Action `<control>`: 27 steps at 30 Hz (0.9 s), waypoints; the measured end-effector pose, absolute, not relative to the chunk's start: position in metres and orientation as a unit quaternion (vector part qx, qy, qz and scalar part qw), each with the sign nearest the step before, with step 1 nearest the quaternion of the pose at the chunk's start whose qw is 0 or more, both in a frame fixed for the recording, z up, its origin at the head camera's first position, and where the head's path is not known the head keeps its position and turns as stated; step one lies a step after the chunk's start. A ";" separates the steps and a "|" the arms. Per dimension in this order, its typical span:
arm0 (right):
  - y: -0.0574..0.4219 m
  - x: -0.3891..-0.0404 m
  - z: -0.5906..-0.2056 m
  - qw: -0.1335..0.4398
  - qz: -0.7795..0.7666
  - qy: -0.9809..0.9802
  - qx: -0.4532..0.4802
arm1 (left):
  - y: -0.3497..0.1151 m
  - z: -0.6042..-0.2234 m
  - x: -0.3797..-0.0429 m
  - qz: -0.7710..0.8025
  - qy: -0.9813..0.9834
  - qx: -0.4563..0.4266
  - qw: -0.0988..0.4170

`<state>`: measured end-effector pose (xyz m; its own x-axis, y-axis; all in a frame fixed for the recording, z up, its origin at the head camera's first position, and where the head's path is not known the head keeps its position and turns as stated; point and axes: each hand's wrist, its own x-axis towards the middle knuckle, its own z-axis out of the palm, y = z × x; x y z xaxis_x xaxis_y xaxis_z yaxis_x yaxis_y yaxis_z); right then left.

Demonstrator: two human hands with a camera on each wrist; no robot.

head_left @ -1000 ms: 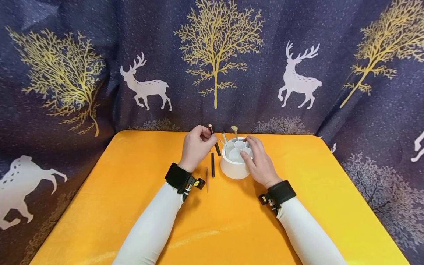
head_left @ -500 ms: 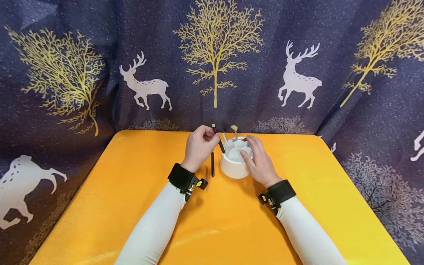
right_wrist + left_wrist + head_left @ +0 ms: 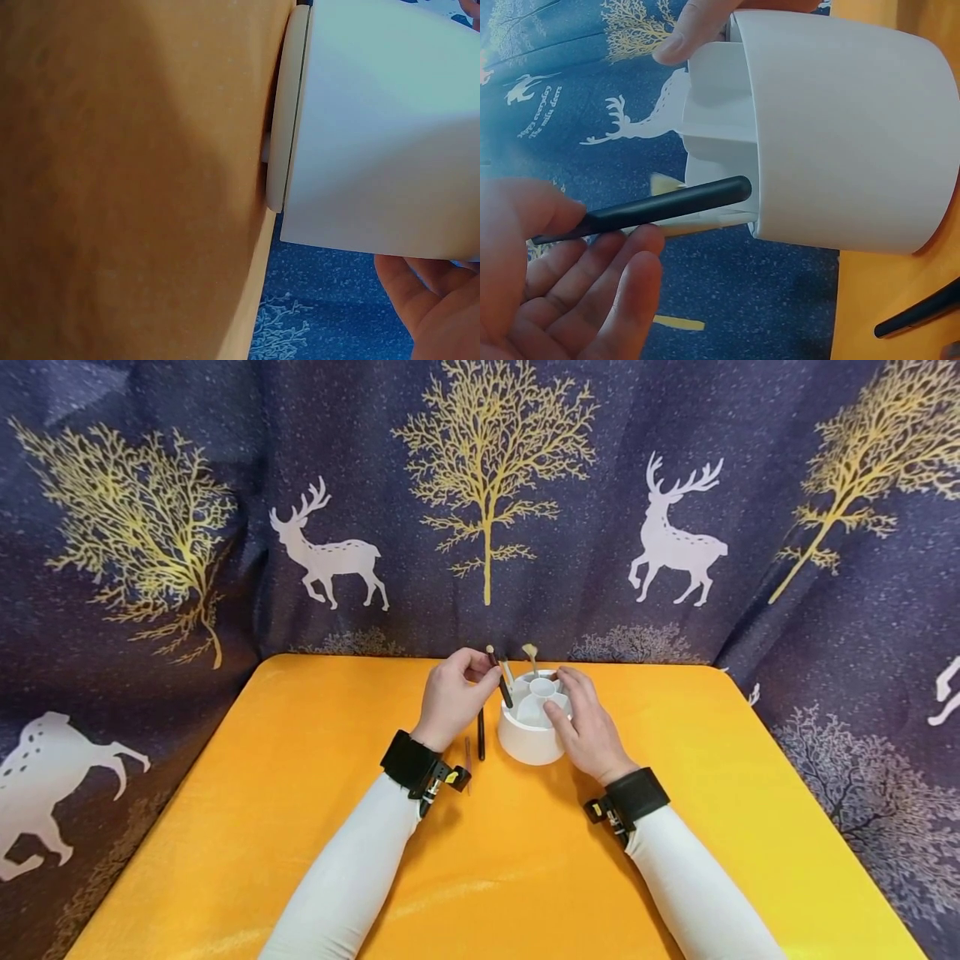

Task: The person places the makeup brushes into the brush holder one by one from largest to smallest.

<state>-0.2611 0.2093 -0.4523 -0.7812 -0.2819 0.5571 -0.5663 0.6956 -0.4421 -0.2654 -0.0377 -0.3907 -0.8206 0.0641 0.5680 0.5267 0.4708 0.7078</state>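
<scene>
My left hand [image 3: 453, 695] pinches a black-handled makeup brush [image 3: 667, 208] between thumb and fingers, its pale tip upward and the rounded handle end pointing down. That handle end overlaps the left rim of a white round brush organizer [image 3: 529, 742] with divided compartments. On the organizer's right side, my right hand [image 3: 588, 724] grips the rim, thumb over the top and fingers along the outside. A fan brush [image 3: 531, 652] and a pale-handled brush [image 3: 507, 672] stand in the back compartments.
Left of the organizer, a black stick-like brush [image 3: 482, 742] lies on the orange-covered table [image 3: 480, 877]. A thin reddish-brown one [image 3: 468, 756] lies beside it, partly hidden by the left wrist's camera. A dark curtain [image 3: 487, 627] with deer and trees hangs behind the table.
My left hand has moved slightly right, bringing the makeup brush from beside the organizer to over its left rim. The right hand and the organizer have stayed in place.
</scene>
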 end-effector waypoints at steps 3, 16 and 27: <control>0.209 -0.261 -0.452 0.228 0.308 -0.892 0.238 | -0.038 -0.392 -0.265 -0.478 -0.827 -0.186 0.232; 0.209 -0.263 -0.455 0.231 0.313 -0.890 0.237 | -0.039 -0.392 -0.265 -0.467 -0.833 -0.199 0.219; 0.209 -0.262 -0.454 0.229 0.312 -0.891 0.238 | -0.046 -0.391 -0.267 -0.481 -0.823 -0.188 0.234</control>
<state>-0.2622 0.2090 -0.4543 -0.7814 -0.2813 0.5571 -0.5673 0.6920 -0.4464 -0.2669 -0.0456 -0.3910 -0.8197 0.0834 0.5667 0.5347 0.4662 0.7048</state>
